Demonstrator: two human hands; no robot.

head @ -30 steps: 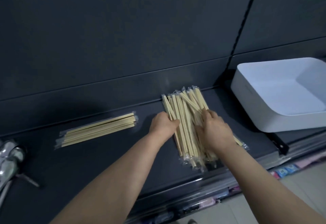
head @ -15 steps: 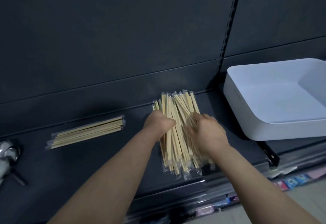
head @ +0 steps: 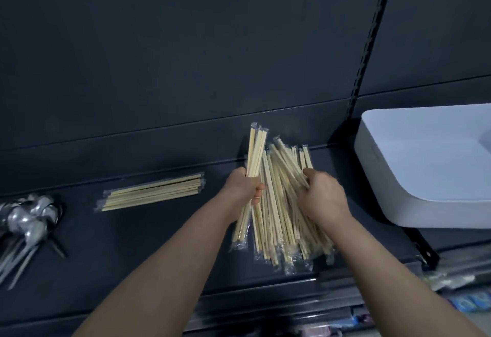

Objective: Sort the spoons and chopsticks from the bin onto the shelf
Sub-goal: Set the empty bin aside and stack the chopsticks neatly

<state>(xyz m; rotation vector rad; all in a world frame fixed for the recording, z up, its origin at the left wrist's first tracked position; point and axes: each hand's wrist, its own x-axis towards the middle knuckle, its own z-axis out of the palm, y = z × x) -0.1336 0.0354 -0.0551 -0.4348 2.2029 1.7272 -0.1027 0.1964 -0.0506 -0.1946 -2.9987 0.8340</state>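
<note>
1. The left grip (head: 245,190) is clamped round a small bundle (head: 255,150) of wrapped chopsticks near its middle. The sticks reach up past the fist and down below it, slightly tilted.
2. The right grip (head: 322,197) curls its fingers over sticks at the top of the loose pile (head: 276,225), which lies on the shelf (head: 159,243) just beside the bundle.
3. A sorted row (head: 151,192) of chopsticks lies flat, well to the left, and the spoons (head: 29,217) lie beyond it.
4. The white bin (head: 425,177) sits at the right, near the pile.

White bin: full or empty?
Empty as far as visible: the bin shows only bare white inside; its right side is out of frame.
</note>
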